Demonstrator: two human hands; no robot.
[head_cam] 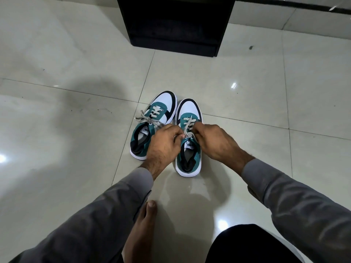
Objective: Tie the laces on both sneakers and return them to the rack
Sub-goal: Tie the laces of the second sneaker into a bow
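Two teal, white and black sneakers stand side by side on the tiled floor, toes pointing away from me. The left sneaker (152,118) has a bow of grey laces spread over its tongue. Over the right sneaker (188,111), my left hand (163,145) and my right hand (214,143) both pinch its grey laces (188,128) just above the tongue. My fingers hide the lace ends. The black rack (174,23) stands on the floor beyond the sneakers.
My bare foot (144,224) rests on the floor below my left forearm, and a dark trouser knee (247,245) fills the lower right. Glossy beige tiles (266,82) spread around the shoes on all sides.
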